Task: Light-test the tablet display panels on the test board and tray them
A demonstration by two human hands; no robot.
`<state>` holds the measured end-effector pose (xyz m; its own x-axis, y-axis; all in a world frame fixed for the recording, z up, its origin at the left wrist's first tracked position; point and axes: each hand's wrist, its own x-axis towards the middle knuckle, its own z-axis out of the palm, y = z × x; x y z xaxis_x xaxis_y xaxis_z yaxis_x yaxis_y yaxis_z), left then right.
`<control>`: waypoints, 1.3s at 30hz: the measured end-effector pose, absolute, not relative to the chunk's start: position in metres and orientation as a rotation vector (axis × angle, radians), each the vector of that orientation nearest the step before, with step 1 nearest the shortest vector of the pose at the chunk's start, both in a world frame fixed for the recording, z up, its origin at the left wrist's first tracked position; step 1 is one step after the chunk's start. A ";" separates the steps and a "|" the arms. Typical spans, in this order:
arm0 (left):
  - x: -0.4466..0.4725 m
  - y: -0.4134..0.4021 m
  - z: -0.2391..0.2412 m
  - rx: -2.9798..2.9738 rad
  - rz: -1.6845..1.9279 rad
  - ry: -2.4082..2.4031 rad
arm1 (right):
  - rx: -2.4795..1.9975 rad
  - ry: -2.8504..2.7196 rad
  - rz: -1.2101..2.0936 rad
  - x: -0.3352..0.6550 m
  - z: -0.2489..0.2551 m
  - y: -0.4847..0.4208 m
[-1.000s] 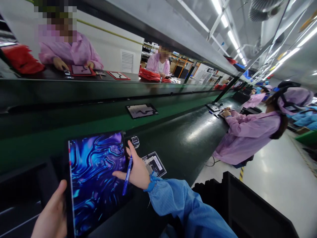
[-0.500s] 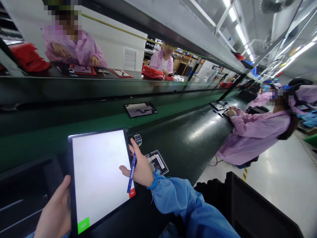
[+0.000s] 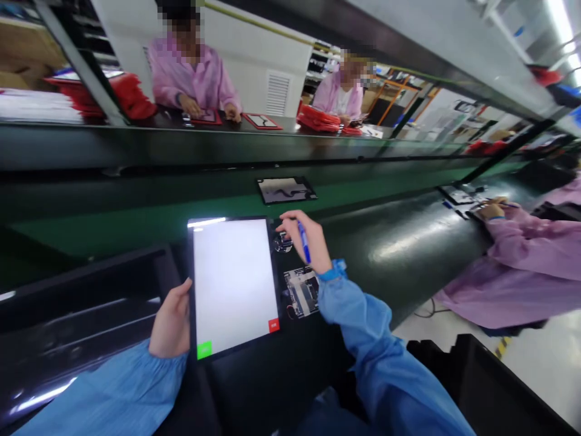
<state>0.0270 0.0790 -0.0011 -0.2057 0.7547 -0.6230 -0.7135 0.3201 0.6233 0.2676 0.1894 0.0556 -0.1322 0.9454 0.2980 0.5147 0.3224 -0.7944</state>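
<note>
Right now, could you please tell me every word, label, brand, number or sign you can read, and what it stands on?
No text is readable.
Tablet: marks on its green box and red box, too small to read.
Blue pen in the right hand: any print is too blurred.
Patterned flat piece beside the tablet: nothing legible.

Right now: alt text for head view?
Left hand holding a tablet with a white screen, green and red squares in its lower corners; right hand, holding a blue pen, near its upper right corner. An electronic part lies alongside on a dark bench, co-workers in pink beyond.
</note>
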 end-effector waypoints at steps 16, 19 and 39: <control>0.042 0.086 0.031 -0.057 1.199 1.215 | -1.098 -2.606 0.150 0.248 0.101 0.186; 0.041 0.087 0.031 -0.063 1.222 1.167 | -0.631 -2.784 0.477 0.243 0.124 0.158; 0.041 0.083 0.030 0.096 1.115 1.007 | -0.950 -2.266 0.508 0.224 0.111 0.206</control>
